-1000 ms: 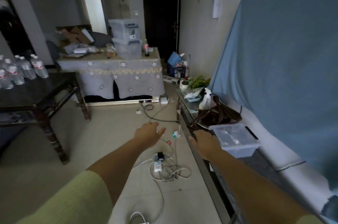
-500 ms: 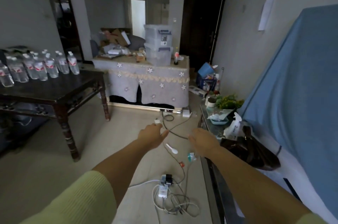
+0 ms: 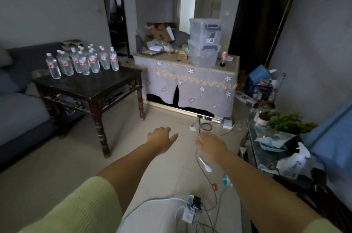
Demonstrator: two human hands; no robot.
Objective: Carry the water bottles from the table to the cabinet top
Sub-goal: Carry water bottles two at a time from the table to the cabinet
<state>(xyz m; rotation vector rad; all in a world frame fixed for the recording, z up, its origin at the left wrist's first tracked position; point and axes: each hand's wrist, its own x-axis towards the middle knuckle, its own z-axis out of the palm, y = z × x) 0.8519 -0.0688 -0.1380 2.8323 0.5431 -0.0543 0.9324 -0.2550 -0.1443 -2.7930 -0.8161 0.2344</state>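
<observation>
The view has swung leftward since the preceding instants, so that the water bottles (image 3: 83, 61), previously at the left margin, now stand in full sight as an upright cluster on the far part of the dark wooden table (image 3: 91, 88), with the cloth-draped cabinet (image 3: 190, 80) just beyond the table's right corner. The left hand (image 3: 162, 140) and right hand (image 3: 211, 146) remain extended over the floor, well apart from the table, fingers loosely relaxed and holding nothing. No bottle is yet on the cabinet top in view; judged from this, the approach to the table is under way and the first pickup has not begun.
</observation>
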